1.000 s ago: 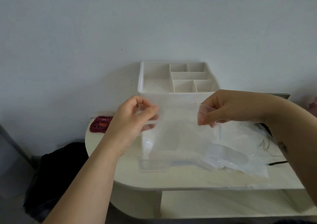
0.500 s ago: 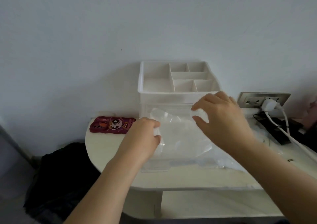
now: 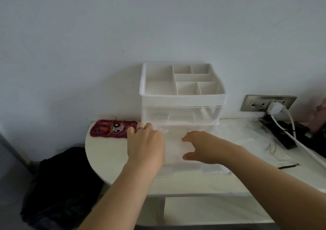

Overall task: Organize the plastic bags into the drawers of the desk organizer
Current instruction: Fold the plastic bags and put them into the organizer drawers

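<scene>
One desk organizer (image 3: 182, 95) stands against the wall beyond the fingers, with six open compartments on top and two clear drawers below: the upper drawer (image 3: 181, 116) is shut, the lower drawer (image 3: 190, 161) is pulled out toward the person. One clear plastic bag (image 3: 173, 147) lies in the pulled-out drawer under both hands. The left hand (image 3: 145, 145) rests palm down on the bag's left edge, its fingers (image 3: 149, 126) flat and extended with one ring on them, grasping nothing. The right hand (image 3: 202, 147) hovers over the bag with fingers (image 3: 187, 136) spread and loosely curled, released; whether they touch the bag cannot be told. More clear bags (image 3: 247, 138) lie on the surface (image 3: 105, 155) right of the right fingers; their number cannot be told. One red phone case (image 3: 112, 129) with a cartoon face lies left of the left fingers. No writing is readable.
</scene>
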The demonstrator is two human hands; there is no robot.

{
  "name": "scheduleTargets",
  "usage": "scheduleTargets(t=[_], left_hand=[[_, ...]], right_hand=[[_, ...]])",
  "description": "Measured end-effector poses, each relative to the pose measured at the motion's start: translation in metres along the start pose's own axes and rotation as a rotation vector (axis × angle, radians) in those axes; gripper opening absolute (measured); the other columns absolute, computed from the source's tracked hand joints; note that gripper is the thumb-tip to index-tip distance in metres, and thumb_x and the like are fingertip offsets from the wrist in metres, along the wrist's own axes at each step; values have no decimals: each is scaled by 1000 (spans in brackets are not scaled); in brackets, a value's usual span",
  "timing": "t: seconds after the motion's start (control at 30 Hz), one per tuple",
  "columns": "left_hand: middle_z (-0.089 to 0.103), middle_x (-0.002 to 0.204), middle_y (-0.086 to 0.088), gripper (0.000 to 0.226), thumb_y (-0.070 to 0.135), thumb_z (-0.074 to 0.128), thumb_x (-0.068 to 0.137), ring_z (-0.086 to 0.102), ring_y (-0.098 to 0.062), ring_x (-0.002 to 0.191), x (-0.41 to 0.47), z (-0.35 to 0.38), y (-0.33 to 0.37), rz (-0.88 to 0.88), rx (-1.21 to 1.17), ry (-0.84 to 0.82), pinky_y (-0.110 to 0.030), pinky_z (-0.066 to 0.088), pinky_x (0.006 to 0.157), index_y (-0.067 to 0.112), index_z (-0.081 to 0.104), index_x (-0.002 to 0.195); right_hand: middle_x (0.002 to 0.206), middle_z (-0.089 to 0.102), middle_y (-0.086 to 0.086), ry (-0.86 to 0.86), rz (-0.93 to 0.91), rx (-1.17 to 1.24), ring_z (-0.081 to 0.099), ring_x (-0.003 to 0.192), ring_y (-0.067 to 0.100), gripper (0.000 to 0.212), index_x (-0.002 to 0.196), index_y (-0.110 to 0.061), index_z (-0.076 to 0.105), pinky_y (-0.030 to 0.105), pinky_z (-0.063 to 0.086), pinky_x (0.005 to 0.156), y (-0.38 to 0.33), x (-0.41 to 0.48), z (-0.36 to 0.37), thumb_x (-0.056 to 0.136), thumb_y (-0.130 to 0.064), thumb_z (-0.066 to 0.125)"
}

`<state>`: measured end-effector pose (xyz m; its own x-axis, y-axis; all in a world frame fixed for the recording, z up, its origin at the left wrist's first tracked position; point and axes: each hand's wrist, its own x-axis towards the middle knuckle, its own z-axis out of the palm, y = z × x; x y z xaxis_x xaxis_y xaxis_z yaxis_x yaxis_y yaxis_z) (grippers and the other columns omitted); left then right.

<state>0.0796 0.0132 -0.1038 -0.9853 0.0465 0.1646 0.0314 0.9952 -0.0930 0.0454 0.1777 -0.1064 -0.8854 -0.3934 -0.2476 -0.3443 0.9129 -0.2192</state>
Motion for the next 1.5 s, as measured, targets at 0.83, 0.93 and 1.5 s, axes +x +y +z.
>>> scheduleTargets(t=[0.83, 0.93, 1.5], left_hand=[[19, 153, -15, 72, 31, 67, 86, 31, -32, 136, 28, -5, 26, 50, -300, -610, -38, 37, 106, 13, 31, 145], [35, 146, -9, 55, 28, 63, 89, 38, -24, 131, 22, -4, 21, 87, -416, -416, -30, 34, 102, 16, 43, 139], [64, 101, 17, 17, 21, 55, 91, 60, -6, 97, -16, 14, 40, 210, -645, 226, -29, 48, 84, 23, 68, 102]], right_hand=[[117, 56, 2, -116, 155, -100, 50, 101, 19, 61, 124, -8, 51, 26, 39, 83, -5, 3, -15, 81, -49, 67], [138, 48, -3, 19, 85, -4, 50, 119, 13, 62, 135, -20, 45, 27, 37, 99, 5, -21, -26, 83, -49, 63], [157, 16, 11, -46, 361, -82, 20, 143, 27, 61, 150, -9, 14, 38, 23, 115, 146, -61, 38, 99, -27, 42]])
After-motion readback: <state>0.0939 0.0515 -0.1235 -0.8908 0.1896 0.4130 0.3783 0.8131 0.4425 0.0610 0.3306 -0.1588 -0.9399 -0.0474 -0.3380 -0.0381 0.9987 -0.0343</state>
